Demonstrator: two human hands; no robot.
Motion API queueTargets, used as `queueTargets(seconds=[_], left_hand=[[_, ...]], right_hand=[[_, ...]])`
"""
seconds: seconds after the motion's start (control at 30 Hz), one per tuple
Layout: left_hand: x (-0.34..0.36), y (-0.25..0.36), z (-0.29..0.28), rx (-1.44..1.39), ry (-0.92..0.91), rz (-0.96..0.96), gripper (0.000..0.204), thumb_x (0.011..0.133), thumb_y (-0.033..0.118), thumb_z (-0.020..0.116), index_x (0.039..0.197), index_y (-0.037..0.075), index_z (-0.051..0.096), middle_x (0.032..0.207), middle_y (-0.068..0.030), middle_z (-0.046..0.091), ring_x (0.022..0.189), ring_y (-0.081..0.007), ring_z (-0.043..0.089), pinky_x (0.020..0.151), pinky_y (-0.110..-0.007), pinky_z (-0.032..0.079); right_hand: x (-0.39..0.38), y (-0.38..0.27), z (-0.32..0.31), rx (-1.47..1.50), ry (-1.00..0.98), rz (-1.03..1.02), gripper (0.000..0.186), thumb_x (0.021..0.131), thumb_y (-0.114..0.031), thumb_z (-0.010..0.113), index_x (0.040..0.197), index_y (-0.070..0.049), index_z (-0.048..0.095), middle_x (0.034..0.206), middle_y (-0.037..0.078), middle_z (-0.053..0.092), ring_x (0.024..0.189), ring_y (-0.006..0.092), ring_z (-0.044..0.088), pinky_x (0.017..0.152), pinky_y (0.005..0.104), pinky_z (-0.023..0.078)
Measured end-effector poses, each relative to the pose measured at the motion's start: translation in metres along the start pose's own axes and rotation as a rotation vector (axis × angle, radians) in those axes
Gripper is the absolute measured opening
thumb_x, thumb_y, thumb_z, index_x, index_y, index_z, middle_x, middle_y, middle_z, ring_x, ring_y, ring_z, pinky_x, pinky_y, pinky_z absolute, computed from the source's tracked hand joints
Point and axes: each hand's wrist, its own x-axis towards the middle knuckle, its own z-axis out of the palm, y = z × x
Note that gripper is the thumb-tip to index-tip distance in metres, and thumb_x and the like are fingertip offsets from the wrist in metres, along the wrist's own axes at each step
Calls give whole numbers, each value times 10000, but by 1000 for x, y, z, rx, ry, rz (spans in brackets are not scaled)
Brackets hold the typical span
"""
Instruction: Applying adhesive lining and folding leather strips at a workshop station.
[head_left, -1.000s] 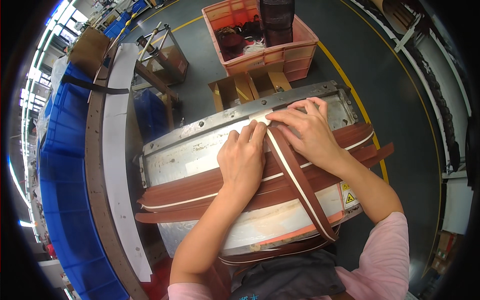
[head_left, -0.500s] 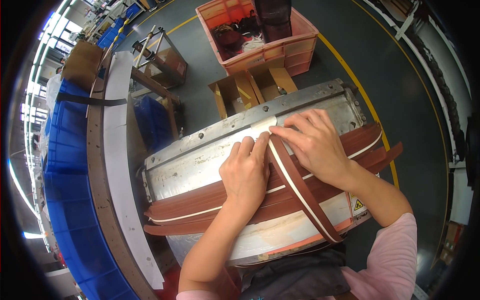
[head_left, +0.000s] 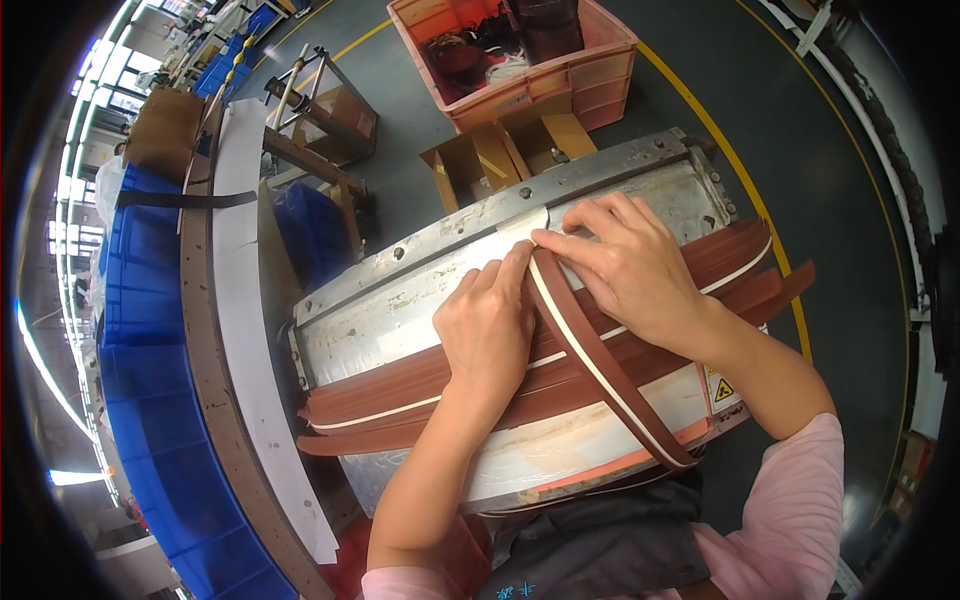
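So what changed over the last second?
Mostly the view: the metal bench sits slightly differently in frame. Less of the brown strip shows below its near edge, above the apron. No grip visibly taken or released. Left hand and right hand stay at the strip's far end.

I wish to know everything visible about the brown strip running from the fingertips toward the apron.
The strip is long, narrow and reddish-brown, striped white lengthwise; it looks flexible, perhaps fabric or rubber. It slants across a stack of similar strips. The left hand and right hand meet at its far end; the exact grip is hidden. Near the apron it bends, partly hidden.
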Motion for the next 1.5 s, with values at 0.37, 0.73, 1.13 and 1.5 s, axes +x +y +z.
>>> queueTargets(seconds=[0.37, 0.73, 1.13, 1.5], left_hand=[[3, 3, 3, 25, 20, 9, 493, 754, -20, 765, 1223, 127, 727, 802, -55, 683, 726, -252, 679, 608, -391, 531], [1, 3, 2, 82, 4, -9, 501, 770, -11, 758, 1241, 154, 721, 779, -48, 671, 717, -248, 679, 606, -385, 528], [3, 5, 4, 102, 33, 23, 452, 804, 11, 753, 1225, 173, 737, 809, -37, 701, 738, -246, 704, 618, -383, 545], [-2, -1, 2, 59, -6, -11, 477, 802, 20, 768, 1254, 171, 736, 823, -58, 708, 758, -270, 709, 640, -405, 558]], right_hand=[[-1, 3, 1, 45, -33, 43, 329, 914, -79, 721, 1231, -117, 799, 1100, 66, 672, 1067, 291, 615, 956, 418, 495], [-1, 2, 5, 6, 36, -10, 266, 888, -73, 728, 1140, -90, 809, 1030, 65, 647, 1002, 267, 610, 906, 393, 489], [-5, 6, 1, -51, 32, -24, 299, 893, -88, 725, 1178, -116, 812, 989, 65, 614, 987, 264, 593, 894, 391, 480], [-8, 5, 1, -51, -11, -12, 356, 908, -64, 697, 1240, -150, 791, 1036, 76, 638, 1030, 282, 594, 935, 402, 486]])
